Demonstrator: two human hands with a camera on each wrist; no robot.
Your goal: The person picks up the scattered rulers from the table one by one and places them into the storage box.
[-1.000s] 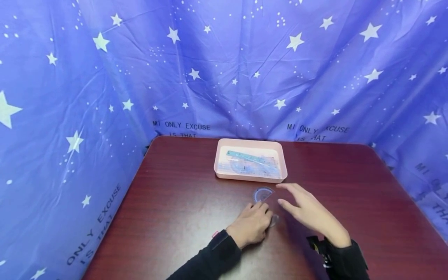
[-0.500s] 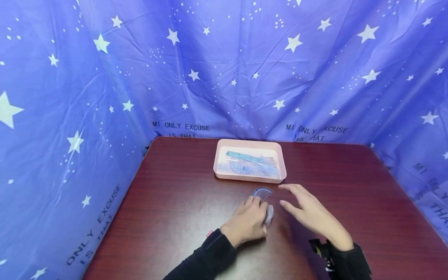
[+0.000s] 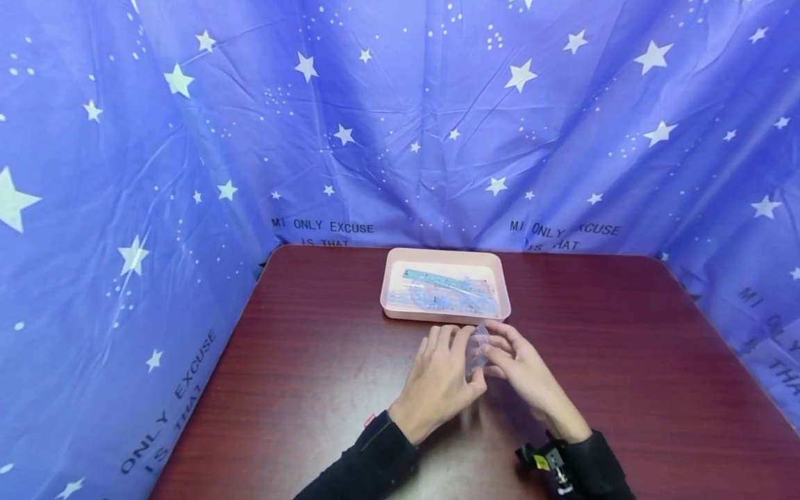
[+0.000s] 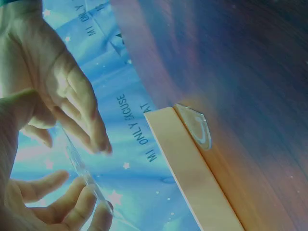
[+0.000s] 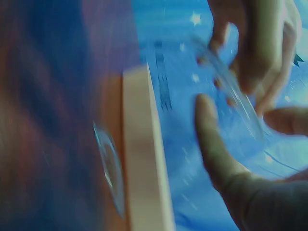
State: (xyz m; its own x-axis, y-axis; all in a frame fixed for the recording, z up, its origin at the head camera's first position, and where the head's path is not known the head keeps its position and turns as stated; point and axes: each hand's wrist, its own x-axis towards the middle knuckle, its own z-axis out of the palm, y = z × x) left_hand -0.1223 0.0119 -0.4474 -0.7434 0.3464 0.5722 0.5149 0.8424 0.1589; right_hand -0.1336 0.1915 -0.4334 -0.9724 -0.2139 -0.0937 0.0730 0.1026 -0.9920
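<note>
Upright over the table, in front of the tray, my left hand point(image 3: 431, 382) pinches a clear protractor point(image 3: 476, 354) between thumb and fingers. The left wrist view shows it nearly edge-on as a thin sheet point(image 4: 79, 163). My right hand point(image 3: 531, 375) is close beside it, fingers spread around its far side. In the right wrist view the right thumb point(image 5: 208, 120) stands apart from the sheet. Another clear protractor point(image 4: 195, 125) lies on the table against the tray's near wall; in the head view my hands hide it.
A pale pink tray point(image 3: 437, 317) stands at the back middle of the dark red table point(image 3: 312, 361). In it lie a teal ruler point(image 3: 431, 279) and several clear bluish plastic pieces point(image 3: 437, 298). A blue star-patterned curtain point(image 3: 400, 173) hangs right behind the table.
My left hand has lifted the protractor from the table and moved it forward and upright. My right hand has moved left, right up to it. The tray has stayed put.
</note>
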